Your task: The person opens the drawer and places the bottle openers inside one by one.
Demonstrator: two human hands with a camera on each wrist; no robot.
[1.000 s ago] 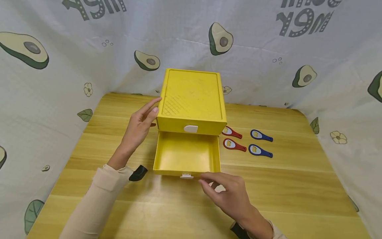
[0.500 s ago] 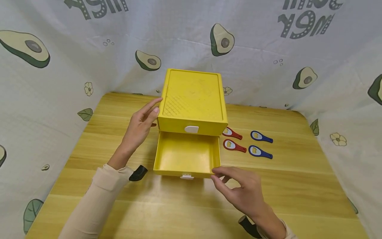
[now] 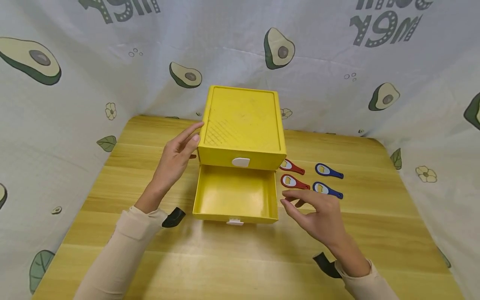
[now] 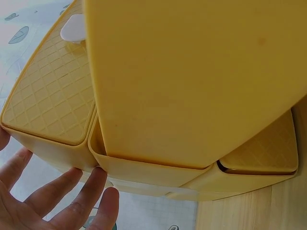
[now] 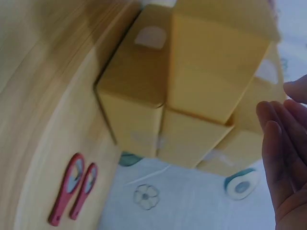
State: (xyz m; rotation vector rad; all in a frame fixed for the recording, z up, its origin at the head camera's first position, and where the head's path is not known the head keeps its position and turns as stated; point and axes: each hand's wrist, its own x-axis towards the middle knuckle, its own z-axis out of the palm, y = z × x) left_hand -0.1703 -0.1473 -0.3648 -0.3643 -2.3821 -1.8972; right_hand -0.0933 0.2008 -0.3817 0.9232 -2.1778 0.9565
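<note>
A yellow drawer unit (image 3: 241,121) with white handles stands on the table, its middle drawer (image 3: 236,191) pulled out and bare inside. My left hand (image 3: 173,156) rests its fingertips against the unit's left side; the left wrist view shows those fingers (image 4: 79,201) spread along the side wall. To the right of the pulled-out drawer my right hand (image 3: 316,212) hovers, thumb and fingers loosely bent, holding nothing. Just beyond it lie two red bottle openers (image 3: 294,182) and two blue bottle openers (image 3: 329,171), paddle-shaped. One red opener is partly hidden by the unit.
The wooden table (image 3: 240,262) has rounded back corners. A white curtain (image 3: 232,46) printed with avocados hangs close behind and along both sides. Black wrist mounts (image 3: 174,217) stick out beside both sleeves.
My right hand has left the drawer's front, moving right and away from me toward the openers. The left hand, the unit and the drawer have stayed in place.
</note>
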